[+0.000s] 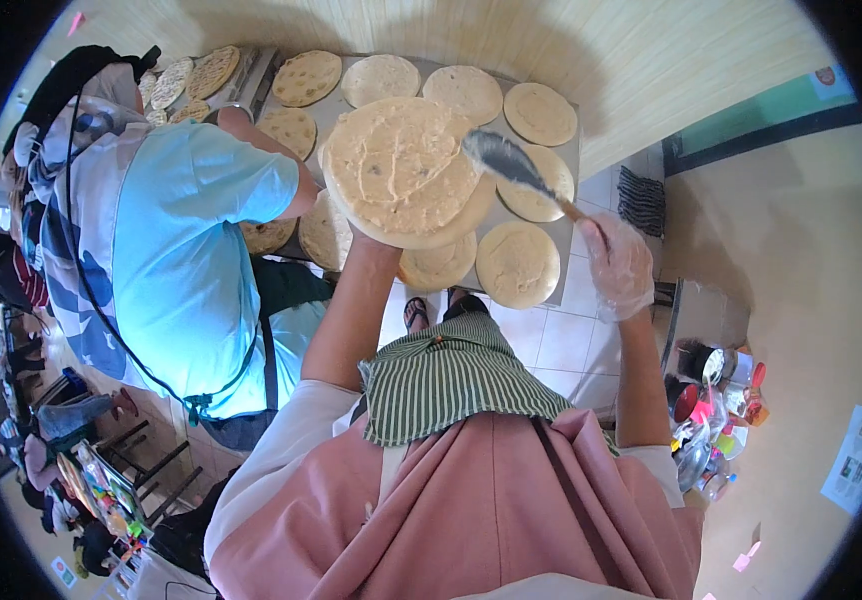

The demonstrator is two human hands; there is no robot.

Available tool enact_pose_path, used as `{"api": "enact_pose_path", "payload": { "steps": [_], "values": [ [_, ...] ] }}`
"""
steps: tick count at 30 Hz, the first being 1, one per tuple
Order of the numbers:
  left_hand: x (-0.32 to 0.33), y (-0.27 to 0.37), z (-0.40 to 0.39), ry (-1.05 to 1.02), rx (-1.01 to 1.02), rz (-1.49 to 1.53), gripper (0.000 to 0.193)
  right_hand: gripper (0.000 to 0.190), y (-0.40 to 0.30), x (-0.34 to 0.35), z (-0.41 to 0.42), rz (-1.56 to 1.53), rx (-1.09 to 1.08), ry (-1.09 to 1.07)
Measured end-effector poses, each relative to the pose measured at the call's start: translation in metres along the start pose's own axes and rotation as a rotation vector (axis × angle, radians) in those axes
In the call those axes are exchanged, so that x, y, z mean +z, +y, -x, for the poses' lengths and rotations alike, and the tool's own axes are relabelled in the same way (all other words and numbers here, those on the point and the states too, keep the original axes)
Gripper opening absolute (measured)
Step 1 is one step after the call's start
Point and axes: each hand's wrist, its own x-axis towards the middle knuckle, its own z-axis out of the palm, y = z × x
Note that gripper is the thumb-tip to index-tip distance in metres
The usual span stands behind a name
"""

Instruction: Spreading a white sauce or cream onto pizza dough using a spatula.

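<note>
A round flatbread, topped with a lumpy beige spread, rests raised on my left hand, whose fingers are hidden beneath it. In my right hand, which wears a clear plastic glove, is the wooden handle of a spatula. The spatula's dark, smeared blade meets the right edge of the spread. Below and around the raised bread, several more rounds lie on a grey tabletop, such as a pale round near the front corner and a dimpled round at the back.
A co-worker in a light blue shirt stands close on the left, with an arm over the table. More breads lie beyond. A wall runs behind the table. Packed items stand at right, and a dark striped cloth is near the wall.
</note>
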Motion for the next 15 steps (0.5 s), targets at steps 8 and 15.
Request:
{"api": "enact_pose_path", "payload": {
  "steps": [8, 15],
  "values": [
    [-0.008, 0.002, -0.008, -0.068, 0.007, 0.039, 0.062, 0.03, -0.027, 0.0, 0.029, -0.378, 0.136, -0.426],
    [0.017, 0.002, -0.003, -0.01, 0.015, -0.022, 0.063, 0.025, -0.035, -0.005, 0.033, -0.184, -0.023, -0.086]
  ]
}}
